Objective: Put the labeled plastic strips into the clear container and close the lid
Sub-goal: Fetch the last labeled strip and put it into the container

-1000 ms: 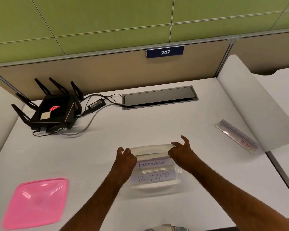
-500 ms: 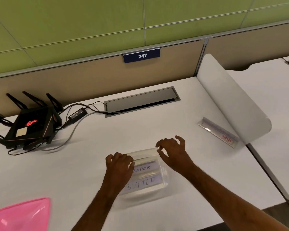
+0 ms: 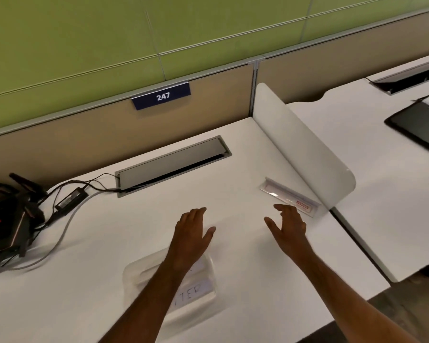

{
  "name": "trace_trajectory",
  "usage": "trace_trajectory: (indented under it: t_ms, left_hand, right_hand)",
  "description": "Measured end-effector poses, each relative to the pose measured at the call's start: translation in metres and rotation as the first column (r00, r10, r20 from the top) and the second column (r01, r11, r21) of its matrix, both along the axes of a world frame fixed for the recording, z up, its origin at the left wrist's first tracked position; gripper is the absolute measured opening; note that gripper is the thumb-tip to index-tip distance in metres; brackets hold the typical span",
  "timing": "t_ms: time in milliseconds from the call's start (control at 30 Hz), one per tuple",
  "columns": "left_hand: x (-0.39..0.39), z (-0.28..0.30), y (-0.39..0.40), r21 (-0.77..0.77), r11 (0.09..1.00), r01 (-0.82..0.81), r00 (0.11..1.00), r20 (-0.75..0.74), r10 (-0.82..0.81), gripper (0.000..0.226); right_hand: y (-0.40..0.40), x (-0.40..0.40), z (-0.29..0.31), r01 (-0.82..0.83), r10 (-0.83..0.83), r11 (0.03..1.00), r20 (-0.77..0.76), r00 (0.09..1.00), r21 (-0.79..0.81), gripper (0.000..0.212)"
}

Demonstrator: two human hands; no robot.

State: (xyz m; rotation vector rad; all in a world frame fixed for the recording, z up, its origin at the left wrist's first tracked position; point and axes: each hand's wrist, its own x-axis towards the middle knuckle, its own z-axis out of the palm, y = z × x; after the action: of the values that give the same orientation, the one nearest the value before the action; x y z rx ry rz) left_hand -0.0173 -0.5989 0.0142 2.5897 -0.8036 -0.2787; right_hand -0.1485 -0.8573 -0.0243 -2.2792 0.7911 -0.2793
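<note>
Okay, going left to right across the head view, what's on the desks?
Black router → power adapter → clear container → left hand → right hand → plastic strip → white divider → black clipboard on the next desk.

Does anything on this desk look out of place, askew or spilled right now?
One clear plastic strip lies apart on the white desk, beside the white divider panel, outside the clear plastic container. The right hand is open just short of it. Nothing looks spilled or damaged.
</note>
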Motion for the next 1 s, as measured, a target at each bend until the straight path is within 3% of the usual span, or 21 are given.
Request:
trace_trajectory:
  t_ms: [200,333,733,1000]
  left_hand:
    - [0.015,-0.013,-0.072,-0.111,0.982,-0.150,0.927,-0.361,0.101,0.070]
    - [0.029,-0.021,-0.118,-0.125,0.970,-0.208,0.855,-0.505,0.119,0.072]
    - [0.055,-0.038,-0.214,-0.098,0.987,-0.124,0.776,-0.629,0.035,0.078]
    - [0.069,-0.048,-0.252,-0.122,0.974,-0.192,0.702,-0.710,0.050,0.079]
  right_hand:
    - [-0.043,-0.017,-0.005,0.254,-0.271,0.959,0.154,0.950,0.123,0.053]
    - [-0.066,-0.021,-0.012,0.388,-0.430,0.876,0.100,0.897,0.286,0.060]
    - [-0.096,-0.006,-0.034,0.489,-0.520,0.690,-0.105,0.848,0.534,0.084]
    - [-0.100,0.003,-0.038,0.453,-0.487,0.698,-0.098,0.868,0.555,0.083]
